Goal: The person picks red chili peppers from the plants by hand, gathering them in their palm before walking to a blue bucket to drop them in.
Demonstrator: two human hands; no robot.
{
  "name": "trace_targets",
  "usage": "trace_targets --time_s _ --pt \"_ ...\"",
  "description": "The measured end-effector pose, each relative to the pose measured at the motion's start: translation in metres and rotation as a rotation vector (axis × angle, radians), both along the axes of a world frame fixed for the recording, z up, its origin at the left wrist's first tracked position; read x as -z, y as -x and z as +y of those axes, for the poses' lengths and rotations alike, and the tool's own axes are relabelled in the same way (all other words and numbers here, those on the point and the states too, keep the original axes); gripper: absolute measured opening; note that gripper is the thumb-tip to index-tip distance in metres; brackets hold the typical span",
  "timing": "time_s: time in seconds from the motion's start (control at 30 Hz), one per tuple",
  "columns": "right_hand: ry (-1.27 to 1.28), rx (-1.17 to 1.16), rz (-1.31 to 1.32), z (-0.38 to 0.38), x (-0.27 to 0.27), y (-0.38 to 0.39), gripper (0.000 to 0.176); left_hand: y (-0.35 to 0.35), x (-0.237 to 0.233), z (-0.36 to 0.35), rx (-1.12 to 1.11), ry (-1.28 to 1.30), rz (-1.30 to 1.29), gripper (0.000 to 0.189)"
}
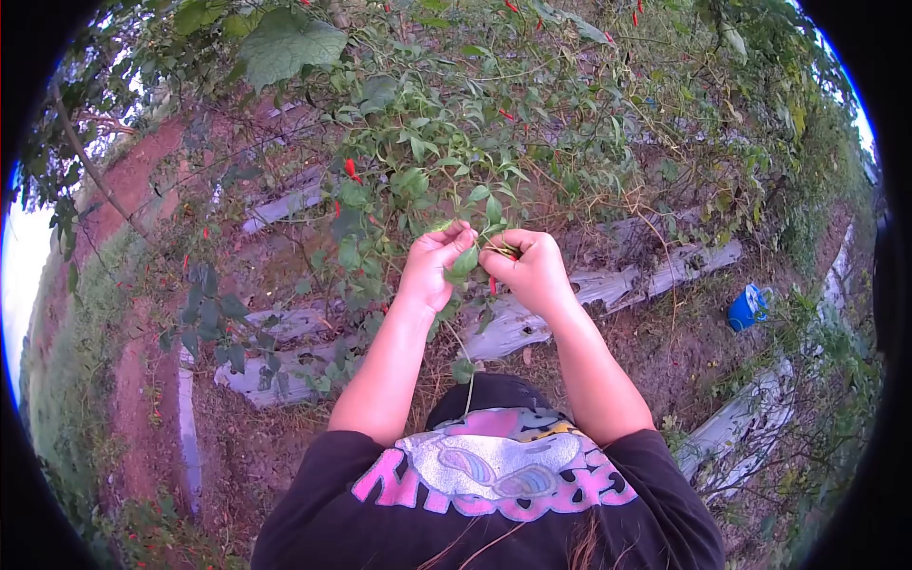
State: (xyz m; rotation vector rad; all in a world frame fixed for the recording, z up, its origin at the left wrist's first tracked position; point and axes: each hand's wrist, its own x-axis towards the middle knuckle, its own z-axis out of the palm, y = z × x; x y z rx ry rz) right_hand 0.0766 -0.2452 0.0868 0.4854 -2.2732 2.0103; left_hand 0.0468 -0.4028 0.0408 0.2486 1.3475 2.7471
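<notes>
Both of my hands are raised in front of me among the chili plants [418, 138]. My left hand [432, 268] is closed, with thumb and fingertips pinching a leafy chili stem whose leaf [463, 263] hangs between the hands. Close beside it, my right hand [532, 273] is curled shut around red chili peppers; one red chili [492, 285] sticks out below the fingers, and thin green stems show at the fingertips. How many chilies it holds is hidden. Another red chili [352, 171] hangs on the plant to the upper left.
A blue bucket [748, 309] stands on the ground to the right. Pale plastic mulch strips [608, 290] run across the soil below the plants. Dense foliage rises ahead and to the right, with a large leaf [290, 46] at upper left. A reddish dirt path [133, 380] lies left.
</notes>
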Motion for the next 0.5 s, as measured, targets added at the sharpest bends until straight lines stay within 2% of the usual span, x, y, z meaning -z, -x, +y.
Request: trace_targets --time_s 0.1,0.17,0.23,0.27,0.3,0.4,0.43,0.5 --pt "0.307 -0.218 -0.312 0.005 0.006 0.004 0.006 -0.008 -0.007 0.009 -0.164 0.136 0.123 0.012" --pt "0.33 -0.318 -0.363 0.002 0.009 -0.005 0.006 -0.006 -0.008 0.016 -0.291 0.216 0.149 0.012" --pt "0.264 -0.414 -0.367 -0.007 0.003 -0.023 0.007 0.007 0.008 0.016 -0.339 0.245 0.169 0.012" --pt "0.311 -0.49 -0.369 -0.012 0.003 -0.03 0.006 0.008 0.01 0.016 -0.363 0.259 0.177 0.012" --pt "0.395 -0.541 -0.436 -0.01 -0.002 -0.033 0.008 0.008 0.011 0.014 -0.282 0.222 0.166 0.013" --pt "0.737 -0.643 -0.544 0.006 -0.001 -0.026 0.012 0.0 0.003 0.009 -0.244 0.19 0.108 0.013" --pt "0.748 -0.638 -0.524 0.015 0.004 -0.02 0.016 -0.004 -0.005 0.003 -0.185 0.182 0.081 0.012" --pt "0.912 -0.585 -0.634 0.027 0.015 -0.018 0.015 -0.007 -0.012 -0.008 -0.168 0.3 0.105 0.017"
